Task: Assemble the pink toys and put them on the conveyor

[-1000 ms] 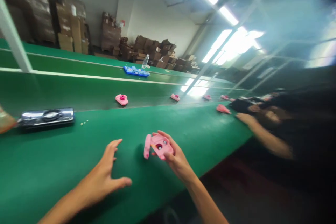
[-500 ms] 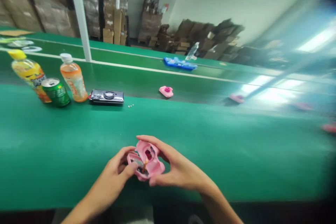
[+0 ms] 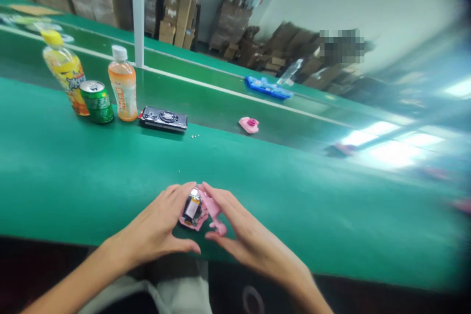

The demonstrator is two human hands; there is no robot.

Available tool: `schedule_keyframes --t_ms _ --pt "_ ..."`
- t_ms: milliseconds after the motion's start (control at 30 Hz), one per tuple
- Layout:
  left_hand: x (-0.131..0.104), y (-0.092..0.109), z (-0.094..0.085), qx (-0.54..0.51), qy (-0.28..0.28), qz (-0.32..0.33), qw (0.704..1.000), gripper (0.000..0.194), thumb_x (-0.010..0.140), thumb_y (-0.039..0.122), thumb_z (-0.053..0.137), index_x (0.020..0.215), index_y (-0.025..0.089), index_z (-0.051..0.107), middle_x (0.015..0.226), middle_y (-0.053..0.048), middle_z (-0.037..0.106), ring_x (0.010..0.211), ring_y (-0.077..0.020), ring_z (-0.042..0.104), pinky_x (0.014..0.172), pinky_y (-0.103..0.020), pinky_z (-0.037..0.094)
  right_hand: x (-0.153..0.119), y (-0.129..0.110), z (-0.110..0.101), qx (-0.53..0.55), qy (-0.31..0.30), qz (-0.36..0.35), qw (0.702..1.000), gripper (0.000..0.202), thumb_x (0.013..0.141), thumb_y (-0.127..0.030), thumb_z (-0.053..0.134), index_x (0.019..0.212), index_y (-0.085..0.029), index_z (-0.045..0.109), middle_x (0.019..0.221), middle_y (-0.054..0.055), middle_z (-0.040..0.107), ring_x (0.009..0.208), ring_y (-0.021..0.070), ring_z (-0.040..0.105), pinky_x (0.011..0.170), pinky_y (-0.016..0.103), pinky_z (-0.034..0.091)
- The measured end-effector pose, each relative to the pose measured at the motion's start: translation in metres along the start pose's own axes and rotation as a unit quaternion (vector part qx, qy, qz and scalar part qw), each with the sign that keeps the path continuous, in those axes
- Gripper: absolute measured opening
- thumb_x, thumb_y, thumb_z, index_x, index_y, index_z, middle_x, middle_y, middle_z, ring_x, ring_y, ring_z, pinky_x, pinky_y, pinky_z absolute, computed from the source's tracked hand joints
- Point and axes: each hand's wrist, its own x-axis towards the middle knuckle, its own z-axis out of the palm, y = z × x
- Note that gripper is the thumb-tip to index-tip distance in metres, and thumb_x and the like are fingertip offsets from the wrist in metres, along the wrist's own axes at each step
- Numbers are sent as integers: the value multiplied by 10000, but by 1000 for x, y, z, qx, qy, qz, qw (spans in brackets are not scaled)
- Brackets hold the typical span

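Observation:
Near the front edge of the green table, a pink plastic casing stands in two parts between my hands. The left part (image 3: 192, 210) shows a circuit board, a silvery battery-like block and orange tape inside. My left hand (image 3: 162, 221) has its fingers along the top left of this part, its thumb stretched out below. The right part, a pink shell (image 3: 212, 210), is tilted up on edge, held between the fingers and thumb of my right hand (image 3: 239, 225). Whether the two parts are joined cannot be seen.
Beyond my hands stand a yellow-capped bottle (image 3: 68, 73), a green can (image 3: 97, 103), an orange drink bottle (image 3: 123, 86) and a black-and-silver device (image 3: 164, 119). A pink casing (image 3: 249, 124) and a blue tray (image 3: 268, 88) lie farther back.
The pink casing has been turned and opened wider, so the circuit board and block now show. My left thumb has come off it. The view has tilted and shifted.

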Motion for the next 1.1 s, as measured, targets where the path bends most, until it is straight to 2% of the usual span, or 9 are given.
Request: schedule_keyframes --t_ms 133,300,433,533,667,800,900,1000,1100 --pt "30 -10 -4 13 -59 39 997 1048 751 417 868 1615 247 299 1650 -175 381 1550 -417 286 1231 -595 297 -15 8 5 -23 39 36 998 911 968 -342 692 1668 -382 111 1640 87 390 1488 311 416 1248 537 357" --pt "55 -11 -14 55 -115 90 988 699 717 342 885 1339 146 631 1325 -209 668 1262 -420 599 1080 -535 456 -33 28 19 -1 118 109 987 766 927 -410 738 1594 -336 369 1601 82 453 1477 305 437 1259 503 346" --pt "42 -1 -11 121 -104 65 985 744 788 369 810 1445 147 540 1377 -199 632 1249 -391 592 1067 -499 461 -43 39 38 83 183 173 964 757 887 -463 773 1544 -291 439 1563 98 496 1431 299 489 1261 484 334" --pt "26 4 -3 132 -71 43 988 736 833 370 756 1484 145 498 1395 -184 621 1264 -367 571 1094 -486 453 -44 38 47 158 199 197 947 952 833 -517 822 1610 -292 319 1588 114 460 1429 291 490 1246 474 351" --pt "6 10 11 131 2 3 991 749 848 370 742 1513 173 459 1384 -159 633 1238 -358 564 1089 -508 465 -33 35 33 234 205 195 930 1065 820 -723 738 1635 -249 245 1442 154 585 1233 265 644 1046 414 547" --pt "-9 14 27 136 51 -12 989 791 846 371 758 1537 201 413 1414 -155 619 1200 -363 574 1052 -528 493 9 32 -6 162 62 282 944 850 897 -899 356 1152 -161 692 921 101 740 657 179 686 560 294 550" --pt "-17 12 36 169 89 -5 981 855 868 372 745 1583 187 315 1408 -179 610 1207 -381 568 1026 -546 505 55 24 -30 43 -150 320 935 854 856 -940 360 632 -162 629 597 69 659 481 141 578 486 272 453" --pt "-20 8 40 197 122 9 973 922 893 384 729 1618 193 192 1411 -186 587 1197 -372 567 1028 -544 505 91 11 -38 -27 -269 316 909 819 821 -939 455 548 -177 581 575 87 662 507 142 561 498 275 395" --pt "-21 4 41 199 140 6 970 938 898 402 734 1614 200 164 1414 -188 568 1193 -364 564 1042 -550 501 105 1 -35 -29 -309 320 895 752 860 -877 498 645 -167 622 645 78 692 558 138 567 510 268 358"
